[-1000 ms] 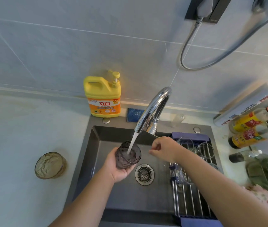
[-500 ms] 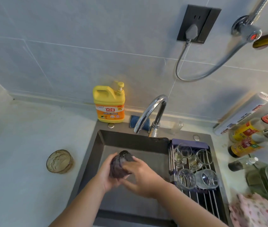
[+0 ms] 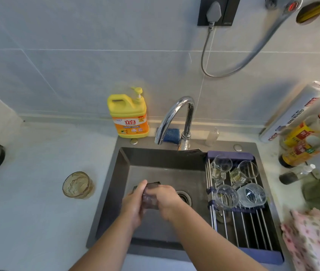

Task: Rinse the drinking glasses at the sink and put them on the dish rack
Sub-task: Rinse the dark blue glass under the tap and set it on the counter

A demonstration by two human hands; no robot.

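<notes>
Over the sink point(image 3: 156, 158), the left hand point(image 3: 132, 205) and right hand point(image 3: 168, 201) both grip a dark glass point(image 3: 151, 197) (blurred, so its tilt is unclear). Four clear glasses point(image 3: 226, 196) sit on the rack point(image 3: 253, 241) across the sink's right side. An amber glass point(image 3: 78, 185) stands on the counter point(image 3: 38, 222), well left of the sink. A yellow soap bottle point(image 3: 128, 116) stands beside the faucet point(image 3: 174, 114).

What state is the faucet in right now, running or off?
Off: no stream leaves the faucet. The left hand and right hand hold the dark glass low in the sink, away from the spout.
</notes>
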